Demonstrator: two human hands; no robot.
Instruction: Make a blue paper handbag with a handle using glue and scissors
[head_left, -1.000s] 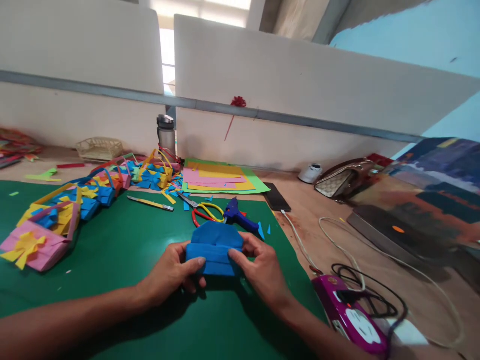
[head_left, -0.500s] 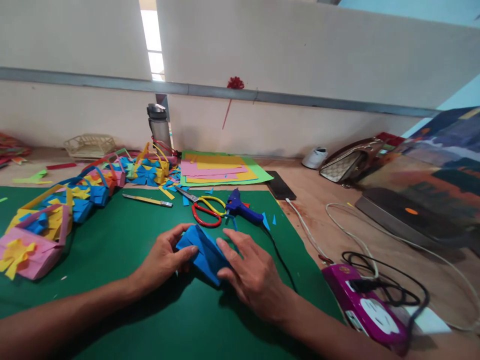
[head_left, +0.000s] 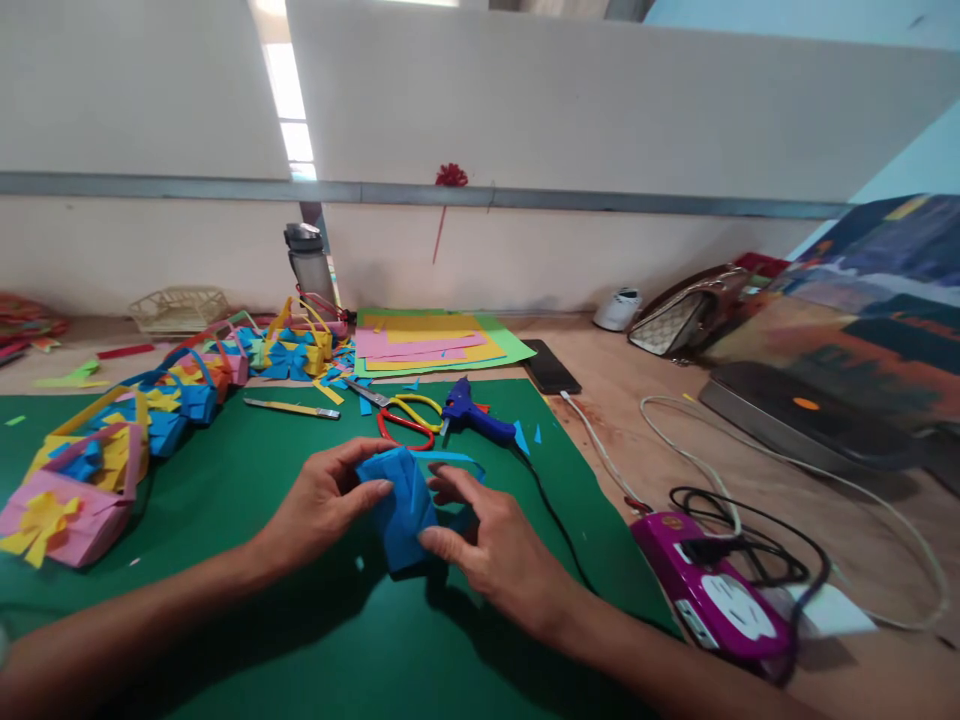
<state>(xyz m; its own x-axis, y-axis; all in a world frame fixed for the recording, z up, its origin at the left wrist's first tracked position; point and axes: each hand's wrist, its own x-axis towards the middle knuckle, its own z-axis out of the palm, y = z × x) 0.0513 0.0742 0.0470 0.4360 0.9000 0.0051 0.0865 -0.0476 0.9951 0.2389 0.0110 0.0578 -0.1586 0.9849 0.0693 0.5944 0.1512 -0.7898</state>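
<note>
A folded blue paper basket (head_left: 401, 510) is held between my hands, just over the green mat (head_left: 247, 640). My left hand (head_left: 334, 500) grips its upper left side, thumb on the near face and fingers behind. My right hand (head_left: 499, 545) has its thumb against the right edge, the fingers curved over the far side. A blue paper strip (head_left: 457, 458), like a handle, loops out behind the basket toward my right fingers. Scissors (head_left: 405, 418) with red and yellow handles and a blue glue gun (head_left: 476, 412) lie just beyond.
Finished paper baskets (head_left: 71, 510) with bows line the left side. Coloured paper sheets (head_left: 435, 345), a phone (head_left: 551, 368) and a bottle (head_left: 309, 265) stand or lie at the back. A craft knife (head_left: 292, 408) rests on the mat. At right is a purple power strip (head_left: 712, 585) with cables.
The blue paper basket has turned more upright in my hands, and its strip now shows behind it. The camera view has shifted slightly.
</note>
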